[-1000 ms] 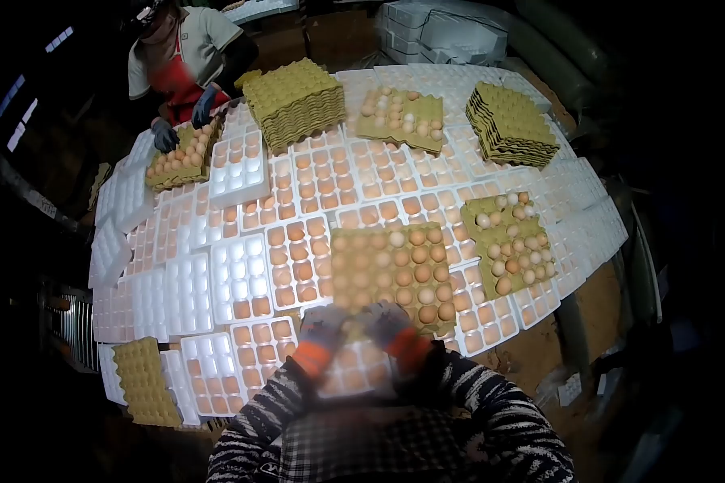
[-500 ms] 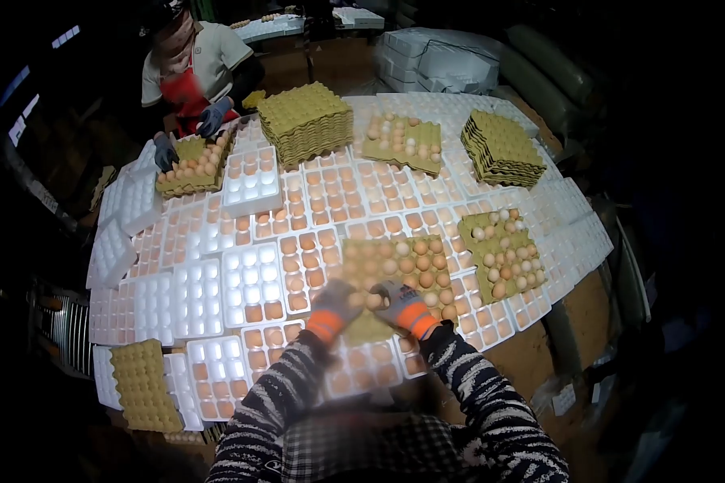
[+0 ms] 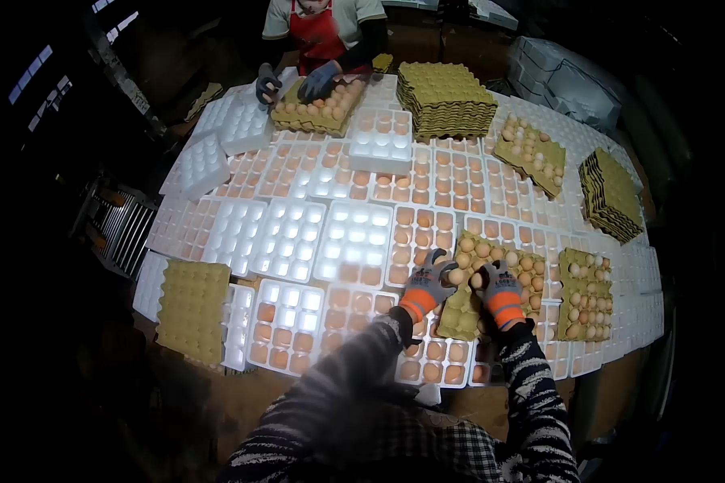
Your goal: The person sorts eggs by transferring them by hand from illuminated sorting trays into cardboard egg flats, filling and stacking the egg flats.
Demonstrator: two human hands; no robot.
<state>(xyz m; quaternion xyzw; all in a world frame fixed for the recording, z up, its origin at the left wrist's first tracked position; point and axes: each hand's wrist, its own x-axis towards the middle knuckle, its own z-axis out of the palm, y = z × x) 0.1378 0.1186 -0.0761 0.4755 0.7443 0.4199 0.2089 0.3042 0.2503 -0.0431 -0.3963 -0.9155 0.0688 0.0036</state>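
Observation:
My left hand (image 3: 429, 283), in a grey glove with an orange cuff, is closed around a light brown egg (image 3: 457, 277). Close beside it, my right hand (image 3: 501, 286), gloved alike, has its fingers curled on another egg (image 3: 478, 280). Both hands are over a yellowish pulp egg tray (image 3: 459, 315) whose near left cups are bare, while brown eggs (image 3: 532, 282) fill its right side. This tray lies on white foam egg trays (image 3: 432, 351) with eggs in their cups. The glove fingers partly hide both held eggs.
Across the table, a person in a red apron (image 3: 314, 40) handles eggs in a pulp tray (image 3: 318, 121). Stacked pulp trays (image 3: 443, 101) stand at the back, with another stack (image 3: 611, 196) at right. Part-filled foam trays (image 3: 286, 326) lie left; a bare pulp tray (image 3: 192, 310) overlies the left edge.
The view has swung left, so the table appears farther right. My hands have moved slightly apart and remain over the same pulp tray. The other person's hands have shifted on their tray.

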